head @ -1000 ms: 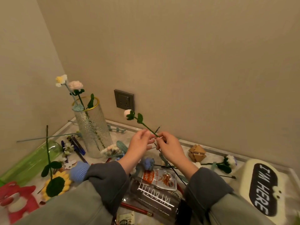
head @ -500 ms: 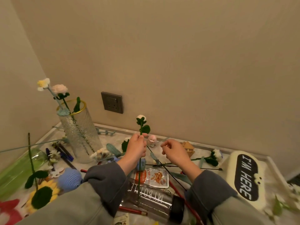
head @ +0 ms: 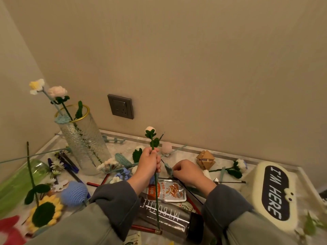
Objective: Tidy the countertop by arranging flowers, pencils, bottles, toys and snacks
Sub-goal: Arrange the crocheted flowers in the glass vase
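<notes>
Grips flower (head: 155, 142) in left hand (head: 148, 165), fingers wrapped round the stem just under the leaf. Stands nearly upright: long axis 12 to 6, pale bud at 12, bare stem end at 6, tipped a touch toward 5. Held mid-frame above the tabletop (head: 221, 156), lower stem crossing in front of snack (head: 168, 190) and bottle (head: 164, 214). Middle of the stem hidden inside the fist.

Right hand (head: 189, 172) at 3 of the left, low over the clutter, fingers curled, tips against a teal leaf (head: 168, 169) and thin dark stems; cannot tell whether pinching anything.

At 10 of the flower, vase (head: 83, 144), upright, with two blooms (head: 56, 91) leaning toward 11. At 11, socket (head: 120, 106) on the wall. At 2, just behind the flower's leaf, pink toy (head: 166, 147), partly covered, kind unclear. At 3, puzzle (head: 206, 160); further out toward 4, box (head: 274, 191) lettered "I'M HERE".

At 8, blue ball (head: 74, 193), sunflower (head: 44, 214) and green bottle (head: 16, 184) lying on its side, cut by the left edge. Red toy (head: 8, 230) in the bottom-left corner, mostly out of frame. Pencil (head: 146, 229) at 6, partly under a sleeve (head: 113, 204); near tabletop hidden by both sleeves.
</notes>
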The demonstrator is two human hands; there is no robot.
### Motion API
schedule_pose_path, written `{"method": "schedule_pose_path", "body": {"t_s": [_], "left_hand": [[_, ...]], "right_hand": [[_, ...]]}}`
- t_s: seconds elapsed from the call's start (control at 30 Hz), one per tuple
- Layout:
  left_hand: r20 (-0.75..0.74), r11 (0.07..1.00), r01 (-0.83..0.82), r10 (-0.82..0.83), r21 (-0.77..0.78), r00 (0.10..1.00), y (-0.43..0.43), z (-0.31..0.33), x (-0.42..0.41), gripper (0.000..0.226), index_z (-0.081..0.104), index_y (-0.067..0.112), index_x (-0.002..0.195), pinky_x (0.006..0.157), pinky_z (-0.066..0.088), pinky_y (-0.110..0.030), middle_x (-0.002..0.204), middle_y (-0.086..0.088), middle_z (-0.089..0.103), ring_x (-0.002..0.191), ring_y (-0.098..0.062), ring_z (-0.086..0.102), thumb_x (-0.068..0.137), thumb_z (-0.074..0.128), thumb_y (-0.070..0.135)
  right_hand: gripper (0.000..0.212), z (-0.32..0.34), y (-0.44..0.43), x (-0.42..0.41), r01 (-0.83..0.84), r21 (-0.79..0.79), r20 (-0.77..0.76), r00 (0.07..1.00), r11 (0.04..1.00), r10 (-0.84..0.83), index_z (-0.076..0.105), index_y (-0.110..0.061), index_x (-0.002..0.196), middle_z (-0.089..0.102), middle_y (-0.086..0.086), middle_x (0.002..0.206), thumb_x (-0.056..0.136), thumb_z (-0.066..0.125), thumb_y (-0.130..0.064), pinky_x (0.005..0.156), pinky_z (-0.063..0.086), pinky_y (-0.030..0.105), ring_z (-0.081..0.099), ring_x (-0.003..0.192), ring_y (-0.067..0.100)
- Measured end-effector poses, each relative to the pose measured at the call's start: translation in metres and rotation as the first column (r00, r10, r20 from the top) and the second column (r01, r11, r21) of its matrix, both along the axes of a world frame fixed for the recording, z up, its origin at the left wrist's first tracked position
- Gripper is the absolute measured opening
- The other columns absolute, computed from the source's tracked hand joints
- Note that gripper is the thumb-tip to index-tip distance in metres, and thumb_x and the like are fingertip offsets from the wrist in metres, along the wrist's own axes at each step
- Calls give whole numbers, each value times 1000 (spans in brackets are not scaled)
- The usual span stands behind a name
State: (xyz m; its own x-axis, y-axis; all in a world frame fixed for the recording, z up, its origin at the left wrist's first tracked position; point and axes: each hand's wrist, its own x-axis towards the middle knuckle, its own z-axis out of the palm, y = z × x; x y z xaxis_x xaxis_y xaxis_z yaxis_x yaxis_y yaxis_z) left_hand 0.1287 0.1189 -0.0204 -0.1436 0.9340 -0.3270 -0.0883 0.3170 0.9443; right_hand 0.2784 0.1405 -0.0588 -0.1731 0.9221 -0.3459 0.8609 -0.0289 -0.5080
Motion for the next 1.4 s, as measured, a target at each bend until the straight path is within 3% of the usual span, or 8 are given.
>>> {"method": "schedule_pose_path", "body": {"t_s": [0.17, 0.4, 0.5, 0.7, 0.9, 1.03, 1.23, 1.4], "left_hand": [[3, 1000, -20, 20, 15, 1000, -2, 4, -1, 18, 49, 16, 104, 46, 39, -24, 62, 0, 45, 49, -11, 42, 103, 31, 14], [40, 997, -44, 42, 65, 998, -10, 27, -4, 17, 49, 12, 104, 42, 39, -24, 62, -3, 46, 48, -13, 42, 102, 32, 12], [79, 995, -37, 30, 89, 996, -15, 44, -6, 17, 49, 10, 105, 41, 41, -24, 61, -4, 51, 45, -14, 44, 102, 32, 13], [147, 995, 43, -56, 89, 988, -37, 76, -14, 16, 50, 11, 110, 53, 55, -31, 77, -10, 69, 54, -19, 63, 103, 37, 16], [120, 993, 51, -64, 109, 991, -46, 100, -20, 24, 52, 5, 119, 62, 58, -28, 101, -12, 70, 76, -20, 69, 103, 36, 13], [113, 990, -30, 15, 137, 993, -49, 105, -22, 22, 56, 6, 117, 76, 57, -33, 105, -16, 70, 90, -24, 70, 101, 41, 11], [207, 965, -151, 107, 212, 972, -53, 107, -22, 16, 55, 10, 108, 68, 60, -33, 100, -17, 70, 86, -26, 71, 99, 43, 6], [85, 940, -136, 115, 314, 990, -61, 107, -29, 15, 56, 15, 105, 66, 58, -30, 93, -10, 73, 83, -21, 72, 100, 42, 11]], "right_hand": [[18, 10, 0, -3, 52, 49, -60, 997, 997, -49, 72, -22, 92, 71, -2, 91, 88, 55, -22, 80, 56, 40, 65, 86, 16], [10, 66, 2, -12, 223, 215, -367, 921, 951, -132, 57, -26, 91, 65, 1, 89, 94, 50, -20, 81, 53, 45, 62, 86, 20], [16, 99, 1, -21, 282, 279, -522, 847, 918, -101, 56, -26, 88, 64, 3, 89, 94, 51, -12, 82, 52, 41, 62, 88, 22], [14, 157, -15, -40, 332, 295, -766, 642, 896, 14, 62, -16, 91, 66, 4, 82, 95, 53, -5, 55, 48, 17, 61, 62, 2], [26, 176, -45, -52, 249, 75, -897, 439, 966, -44, 67, -4, 80, 70, 14, 77, 93, 46, -1, 55, 57, 27, 70, 65, 19], [4, 168, -61, -49, 182, 150, -827, 562, 972, 22, 69, -10, 87, 74, 11, 84, 85, 68, -6, 65, 60, 30, 72, 73, 19], [43, 150, -77, -48, 160, 121, -740, 673, 980, -18, 58, -14, 102, 62, 13, 99, 69, 70, 10, 71, 60, 41, 65, 90, 29], [43, 147, -75, -52, 77, 41, -724, 689, 996, -23, 50, -8, 105, 60, 4, 70, 72, 70, 10, 71, 59, 46, 67, 80, 29]]}}
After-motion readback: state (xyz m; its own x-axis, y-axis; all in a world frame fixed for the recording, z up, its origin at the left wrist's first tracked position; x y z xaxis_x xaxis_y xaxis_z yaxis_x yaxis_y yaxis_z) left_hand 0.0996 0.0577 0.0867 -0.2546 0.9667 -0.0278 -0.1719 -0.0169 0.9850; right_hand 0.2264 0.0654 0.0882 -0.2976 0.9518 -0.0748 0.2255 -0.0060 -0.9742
